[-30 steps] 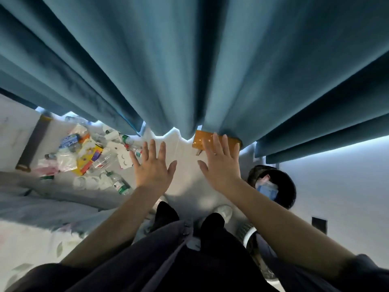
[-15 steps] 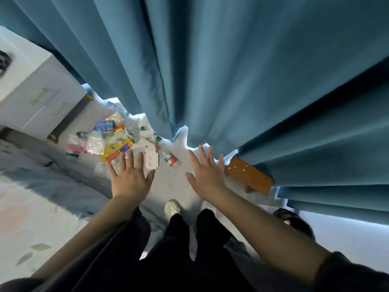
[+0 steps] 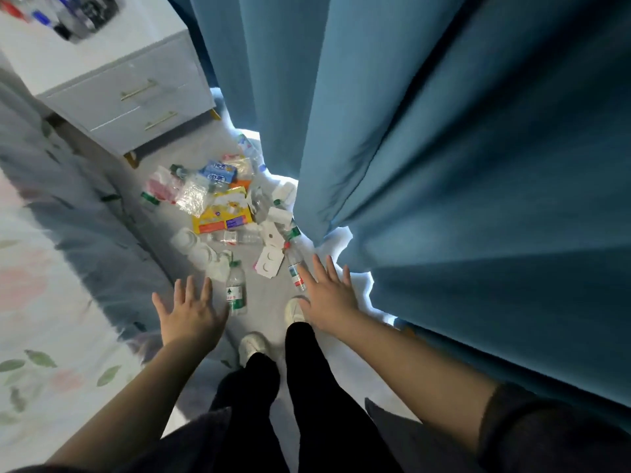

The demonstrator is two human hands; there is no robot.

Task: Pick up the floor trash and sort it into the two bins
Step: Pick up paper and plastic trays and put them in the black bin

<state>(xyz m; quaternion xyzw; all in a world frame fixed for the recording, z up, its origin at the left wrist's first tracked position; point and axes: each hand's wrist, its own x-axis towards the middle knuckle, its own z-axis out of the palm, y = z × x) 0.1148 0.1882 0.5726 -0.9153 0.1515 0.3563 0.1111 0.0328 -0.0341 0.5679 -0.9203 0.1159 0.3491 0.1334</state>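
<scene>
The items (image 3: 68,15) on the cabinet (image 3: 112,83) were blurred and cut off by the upper edge. The far side of the trash pile (image 3: 218,199) was covered by the curtain (image 3: 444,165). The right shoe (image 3: 292,310) was partly masked by the right hand (image 3: 329,298). Print on the yellow packet (image 3: 223,215) was too small to be read.

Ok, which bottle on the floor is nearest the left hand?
The green-capped bottle with the green-and-white label, lying just beside the left hand; the red-capped bottle lies over by the right hand.
</scene>
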